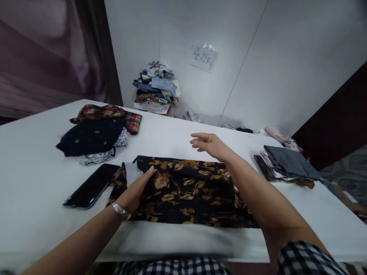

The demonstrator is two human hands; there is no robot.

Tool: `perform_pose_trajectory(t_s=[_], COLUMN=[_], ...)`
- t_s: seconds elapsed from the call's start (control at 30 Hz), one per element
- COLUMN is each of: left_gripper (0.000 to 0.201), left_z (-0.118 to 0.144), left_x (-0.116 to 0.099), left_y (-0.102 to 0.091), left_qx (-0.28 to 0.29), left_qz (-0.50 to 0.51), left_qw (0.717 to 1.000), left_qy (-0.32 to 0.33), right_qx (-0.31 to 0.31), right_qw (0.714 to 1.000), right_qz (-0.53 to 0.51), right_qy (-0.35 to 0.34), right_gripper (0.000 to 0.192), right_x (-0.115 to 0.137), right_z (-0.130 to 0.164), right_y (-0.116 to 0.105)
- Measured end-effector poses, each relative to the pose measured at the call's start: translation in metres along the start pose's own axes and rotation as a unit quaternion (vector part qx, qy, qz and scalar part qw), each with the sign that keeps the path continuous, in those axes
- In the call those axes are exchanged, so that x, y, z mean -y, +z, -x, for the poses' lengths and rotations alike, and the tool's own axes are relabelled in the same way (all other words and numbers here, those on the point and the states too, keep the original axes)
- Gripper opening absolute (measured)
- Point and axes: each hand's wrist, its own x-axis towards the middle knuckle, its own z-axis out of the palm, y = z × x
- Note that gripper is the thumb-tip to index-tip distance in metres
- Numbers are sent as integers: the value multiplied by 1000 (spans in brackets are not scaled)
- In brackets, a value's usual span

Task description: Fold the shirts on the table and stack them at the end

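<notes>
A dark shirt with a golden-brown floral print lies folded into a wide strip in front of me. Its pale inner side shows near the left end. My left hand, with a clear bracelet at the wrist, rests on that left part; its fingers stretch forward over the cloth, and some are hidden. Raised above the shirt's far edge, my right hand is held in the air with loosely extended fingers and nothing in them. My right forearm passes over the shirt's right end and hides part of it.
A black phone lies left of the shirt on the white table. Behind it are crumpled clothes. Folded garments are stacked at right. A tall clothes pile stands by the wall, near a handwritten paper sign.
</notes>
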Motion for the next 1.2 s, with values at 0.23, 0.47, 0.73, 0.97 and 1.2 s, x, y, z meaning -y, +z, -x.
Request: perform_pose_trajectory(t_s=[0.23, 0.47, 0.73, 0.97, 1.2], left_gripper=[63, 55, 56, 42, 39], left_z=[1, -28, -36, -30, -26], left_x=[-4, -35, -29, -26, -64], left_y=[-12, -54, -64, -40, -56], left_qx=[-8, -29, -183, -113, -115], left_qz=[32, -240, -542, -592, -520], left_qw=[998, 967, 806, 784, 786], left_qy=[-51, 81, 149, 146, 314], right_qx=[-184, -197, -160, -146, -247], right_qw=[955, 903, 876, 866, 874], right_qz=[223, 369, 445, 471, 408], right_qy=[64, 102, 91, 81, 90], right_gripper=[32, 40, 45, 27, 30], right_x=[-85, -149, -182, -196, -203], right_z=[21, 64, 56, 49, 64], right_y=[-111, -156, -154, -155, -177])
